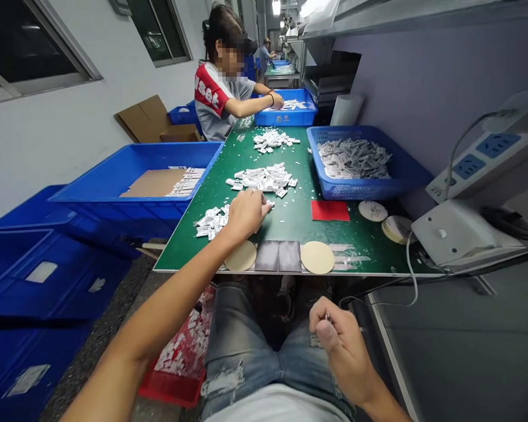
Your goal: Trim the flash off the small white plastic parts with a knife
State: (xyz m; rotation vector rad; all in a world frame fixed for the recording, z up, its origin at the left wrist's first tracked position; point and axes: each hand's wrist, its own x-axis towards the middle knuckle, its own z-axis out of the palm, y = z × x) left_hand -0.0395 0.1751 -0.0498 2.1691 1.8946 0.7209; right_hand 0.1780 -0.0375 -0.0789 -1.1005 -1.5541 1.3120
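My left hand [247, 212] reaches over the green table with its fingers pinched at a small white printed piece [270, 204]. Close by its wrist lies a small heap of white pieces [211, 223], partly covered by the hand. Just beyond the fingers spreads a larger heap of the same pieces [266, 177]. Above my lap, my right hand [345, 346] is curled closed. A tiny metallic glint shows between its thumb and forefinger; the rest of what it holds is hidden.
Along the front edge of the table [299, 228] are two dark square plates [278, 256] and round cream discs [317, 258]. A blue basket [356, 189] of white pieces stands right, near a power strip [484, 152]. Blue bins [132, 202] stand left. Across sits a co-worker [222, 88].
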